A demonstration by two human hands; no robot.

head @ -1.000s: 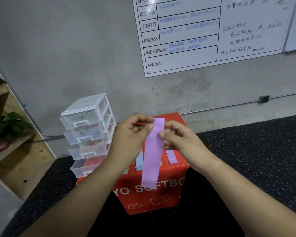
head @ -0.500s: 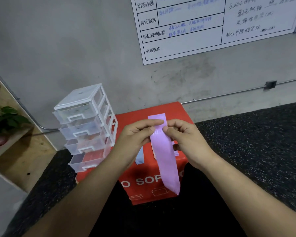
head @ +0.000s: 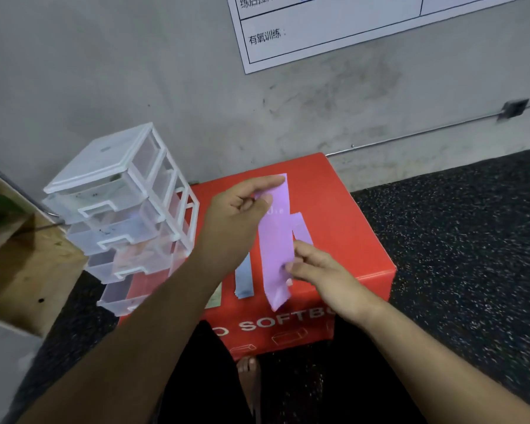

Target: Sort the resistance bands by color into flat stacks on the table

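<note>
Risk check: purple band (head: 276, 240) hangs centre frame over the red box (head: 349, 215). The left hand (head: 236, 218) grip pinches its top end, thumb against forefinger. The right hand (head: 322, 270) grip pinches the lower part at the right edge. On the box, the purple stack (head: 300, 228) lies just right of the band, partly hidden behind it; the blue stack (head: 244, 280) lies just left.

Failure modes, my read:
- The band is limp and its bottom tip looks twisted, so laid down as is it likely folds instead of lying flat.
- Set down off-line, it bridges onto blue or skews the purple stack.
- Fingers dragged out afterwards could pull lower bands along.
</note>
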